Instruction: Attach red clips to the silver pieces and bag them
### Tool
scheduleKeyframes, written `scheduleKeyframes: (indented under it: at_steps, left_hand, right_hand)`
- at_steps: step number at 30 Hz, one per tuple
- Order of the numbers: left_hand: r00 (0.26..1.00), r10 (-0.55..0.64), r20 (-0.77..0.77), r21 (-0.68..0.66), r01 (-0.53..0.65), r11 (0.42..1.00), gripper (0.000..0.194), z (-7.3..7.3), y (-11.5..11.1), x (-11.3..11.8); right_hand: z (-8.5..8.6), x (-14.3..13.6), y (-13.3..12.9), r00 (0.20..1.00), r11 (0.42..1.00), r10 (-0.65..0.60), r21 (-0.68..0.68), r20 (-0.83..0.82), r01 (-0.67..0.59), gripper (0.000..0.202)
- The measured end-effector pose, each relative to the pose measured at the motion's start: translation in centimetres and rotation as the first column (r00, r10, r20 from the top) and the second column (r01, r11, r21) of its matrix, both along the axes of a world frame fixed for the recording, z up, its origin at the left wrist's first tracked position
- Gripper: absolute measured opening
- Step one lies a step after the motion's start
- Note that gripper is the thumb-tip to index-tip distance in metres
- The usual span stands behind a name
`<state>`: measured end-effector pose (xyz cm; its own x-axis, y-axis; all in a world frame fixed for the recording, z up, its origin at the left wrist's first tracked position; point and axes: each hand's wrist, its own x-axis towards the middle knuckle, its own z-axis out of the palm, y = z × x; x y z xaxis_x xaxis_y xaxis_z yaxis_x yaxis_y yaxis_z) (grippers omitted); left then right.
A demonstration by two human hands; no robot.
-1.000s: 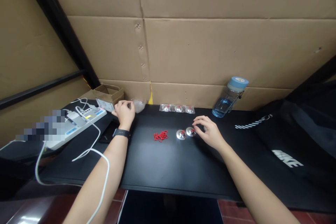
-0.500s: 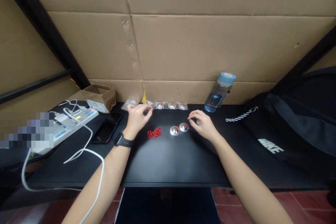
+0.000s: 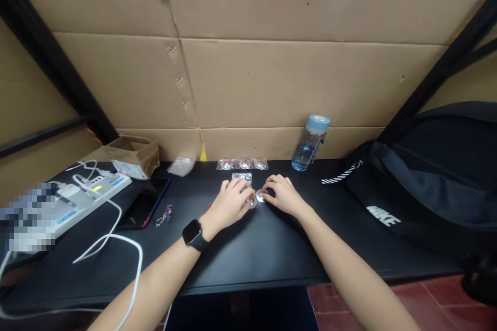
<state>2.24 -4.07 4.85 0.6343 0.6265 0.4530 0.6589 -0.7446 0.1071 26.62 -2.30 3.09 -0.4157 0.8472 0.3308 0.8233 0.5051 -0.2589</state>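
Note:
My left hand, with a black watch on the wrist, curls its fingers round the left silver disc and partly covers it. At the edge of the right silver disc, the bent fingers of my right hand are closed on it. Both discs have red centres and lie close together on the black table. A clear packet lies just behind my left hand. Only a bit of red cord shows beside that hand.
Packed discs line the cardboard wall, with a crumpled clear bag to their left. A bottle and black bag are right. Left are a box, phone, small keyring, power strip and white cables.
My left hand has moved right and down from the packets to the left disc. My right hand has come closer to the other disc. The view has shifted, and the keyring now shows.

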Motion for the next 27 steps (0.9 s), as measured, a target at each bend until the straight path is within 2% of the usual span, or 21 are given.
scheduleKeyframes:
  at_steps: [4,7,12,18,24,27]
  left_hand:
    - [0.997,0.028,-0.071,0.067,-0.023,0.997,0.016,-0.6,0.0,0.9]
    - [0.992,0.089,-0.087,0.100,-0.080,0.992,0.019,-1.1,0.3,0.9]
    - [0.983,0.156,-0.099,0.137,-0.142,0.980,0.014,-1.5,0.7,0.9]
    - [0.981,0.139,-0.138,0.141,-0.120,0.983,0.012,-1.6,0.9,0.8]
    - [0.988,0.132,-0.079,0.133,-0.121,0.984,0.016,-1.4,0.7,0.9]
    - [0.988,0.152,-0.019,0.134,-0.149,0.980,0.015,-0.7,0.6,0.6]
  right_hand:
    - [-0.3,-0.3,0.2,1.000,1.000,-0.003,0.022,0.028,0.003,0.010]
    - [-0.3,-0.3,0.3,0.999,1.000,0.002,0.025,0.038,-0.003,0.008]
    - [-0.3,-0.1,0.4,0.999,1.000,-0.011,0.030,0.037,0.010,0.007]
    - [0.0,-0.1,0.1,1.000,0.999,0.006,0.032,0.007,-0.006,0.010]
    - [0.1,-0.6,-0.1,0.996,0.999,0.043,0.031,-0.074,-0.041,0.009]
    - [0.3,-0.2,0.1,0.993,0.999,0.005,0.044,-0.120,0.000,0.009]
